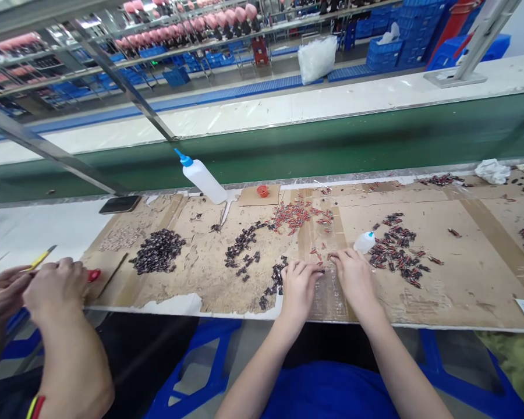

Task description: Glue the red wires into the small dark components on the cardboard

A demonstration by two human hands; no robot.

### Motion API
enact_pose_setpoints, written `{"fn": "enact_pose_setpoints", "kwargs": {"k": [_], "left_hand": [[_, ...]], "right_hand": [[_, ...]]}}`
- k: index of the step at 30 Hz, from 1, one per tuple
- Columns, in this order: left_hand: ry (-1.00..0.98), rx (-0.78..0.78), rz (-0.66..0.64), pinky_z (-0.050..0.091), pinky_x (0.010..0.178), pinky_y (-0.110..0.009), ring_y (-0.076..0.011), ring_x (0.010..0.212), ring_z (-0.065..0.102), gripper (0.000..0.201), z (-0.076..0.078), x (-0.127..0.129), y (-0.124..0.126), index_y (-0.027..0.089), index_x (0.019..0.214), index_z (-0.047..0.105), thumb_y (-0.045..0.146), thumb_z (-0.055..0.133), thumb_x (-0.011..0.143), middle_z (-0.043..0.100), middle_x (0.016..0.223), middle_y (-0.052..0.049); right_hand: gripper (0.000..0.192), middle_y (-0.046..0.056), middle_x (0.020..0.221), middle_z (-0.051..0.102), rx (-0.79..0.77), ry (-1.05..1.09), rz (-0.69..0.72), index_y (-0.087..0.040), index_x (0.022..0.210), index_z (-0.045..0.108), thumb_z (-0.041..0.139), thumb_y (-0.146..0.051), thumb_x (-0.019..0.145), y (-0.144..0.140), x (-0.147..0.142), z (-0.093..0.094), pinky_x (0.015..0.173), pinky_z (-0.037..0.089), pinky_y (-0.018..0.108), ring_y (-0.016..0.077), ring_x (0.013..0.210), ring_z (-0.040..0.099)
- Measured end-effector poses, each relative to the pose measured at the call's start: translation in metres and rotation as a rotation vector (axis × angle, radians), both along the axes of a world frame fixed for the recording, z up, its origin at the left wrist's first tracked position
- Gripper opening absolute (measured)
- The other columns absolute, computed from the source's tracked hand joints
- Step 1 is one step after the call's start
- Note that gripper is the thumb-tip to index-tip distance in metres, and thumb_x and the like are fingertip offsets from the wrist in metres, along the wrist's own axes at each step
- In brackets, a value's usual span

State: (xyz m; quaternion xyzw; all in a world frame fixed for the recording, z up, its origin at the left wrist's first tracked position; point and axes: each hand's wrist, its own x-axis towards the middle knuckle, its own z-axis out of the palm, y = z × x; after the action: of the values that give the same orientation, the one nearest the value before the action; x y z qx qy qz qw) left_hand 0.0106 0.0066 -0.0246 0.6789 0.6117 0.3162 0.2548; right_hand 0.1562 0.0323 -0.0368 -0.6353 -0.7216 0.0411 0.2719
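Observation:
My left hand [297, 286] is over the cardboard near its front edge, thumb and fingers pinched on a small black part [321, 271]. Close to its right, my right hand [353, 276] also pinches; a tiny dark piece seems to be at its fingertips, too small to name. Loose black parts [271, 289] lie beside my left hand. Beyond both hands is a pile of small red-and-black pieces [293, 214]. A small white bottle with a blue tip [365, 242] rests just behind my right hand, next to a pile of dark and red pieces [397, 247].
At left, a co-worker's hands [55, 288] are near a yellow-handled blade [41, 258]. A large blue-capped bottle [204, 181] leans behind a heap of black parts [158, 251]. A red cup [262, 191] sits further back. A green wall [288, 151] bounds the bench.

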Motion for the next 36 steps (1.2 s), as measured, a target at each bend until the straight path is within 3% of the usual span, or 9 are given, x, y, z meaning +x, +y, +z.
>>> {"fn": "enact_pose_setpoints", "kwargs": {"k": [3,5,11,15,19,36], "left_hand": [[-0.250,-0.031,-0.004,0.053,0.085,-0.036,-0.0184,0.086,0.067,0.011,-0.003,-0.007,-0.003,0.021,0.085,0.073,0.017,0.062,0.085,0.074,0.089,-0.005],[-0.416,-0.072,0.022,0.057,0.079,-0.031,-0.0176,0.081,0.070,0.011,-0.005,-0.008,-0.006,0.019,0.086,0.073,0.022,0.063,0.085,0.074,0.089,-0.006],[-0.574,-0.066,0.112,0.057,0.080,-0.030,-0.0189,0.085,0.070,0.014,0.005,-0.006,-0.015,0.019,0.086,0.077,0.028,0.067,0.082,0.076,0.088,-0.007],[-0.576,-0.031,0.080,0.057,0.082,-0.031,-0.0189,0.085,0.070,0.015,0.017,-0.003,-0.018,0.020,0.087,0.077,0.029,0.065,0.084,0.076,0.087,-0.007],[-0.579,-0.058,0.066,0.057,0.084,-0.032,-0.0192,0.088,0.070,0.016,0.022,0.001,-0.021,0.020,0.091,0.077,0.024,0.063,0.085,0.077,0.090,-0.007],[-0.562,-0.101,0.073,0.055,0.083,-0.029,-0.0184,0.086,0.070,0.014,0.037,0.006,-0.025,0.017,0.086,0.076,0.022,0.063,0.083,0.076,0.087,-0.007]], "right_hand": [[0.023,0.009,0.077,0.067,-0.051,-0.056,0.012,-0.023,0.079,0.069,0.050,-0.019,0.090,0.002,0.004,0.003,0.066,0.046,0.036,0.0254,0.074,0.059],[0.022,0.009,0.076,0.067,-0.078,0.026,0.020,-0.022,0.076,0.068,0.051,-0.021,0.090,0.002,0.007,0.007,0.068,0.047,0.037,0.0260,0.075,0.061],[0.026,0.006,0.082,0.076,-0.177,0.783,0.008,-0.020,0.088,0.073,0.062,-0.043,0.081,-0.017,0.000,0.022,0.066,0.057,0.035,0.0215,0.071,0.070],[0.027,0.008,0.089,0.077,-0.169,1.069,-0.066,-0.020,0.086,0.077,0.071,-0.043,0.073,-0.031,-0.013,0.031,0.078,0.059,0.040,0.0242,0.082,0.073],[0.028,0.008,0.081,0.077,-0.186,1.145,-0.137,-0.019,0.078,0.077,0.076,-0.045,0.068,-0.039,-0.020,0.038,0.076,0.061,0.042,0.0249,0.076,0.073],[0.037,0.007,0.072,0.074,-0.288,1.262,-0.154,-0.019,0.069,0.073,0.080,-0.055,0.060,-0.050,-0.019,0.039,0.076,0.059,0.037,0.0222,0.075,0.071]]}}
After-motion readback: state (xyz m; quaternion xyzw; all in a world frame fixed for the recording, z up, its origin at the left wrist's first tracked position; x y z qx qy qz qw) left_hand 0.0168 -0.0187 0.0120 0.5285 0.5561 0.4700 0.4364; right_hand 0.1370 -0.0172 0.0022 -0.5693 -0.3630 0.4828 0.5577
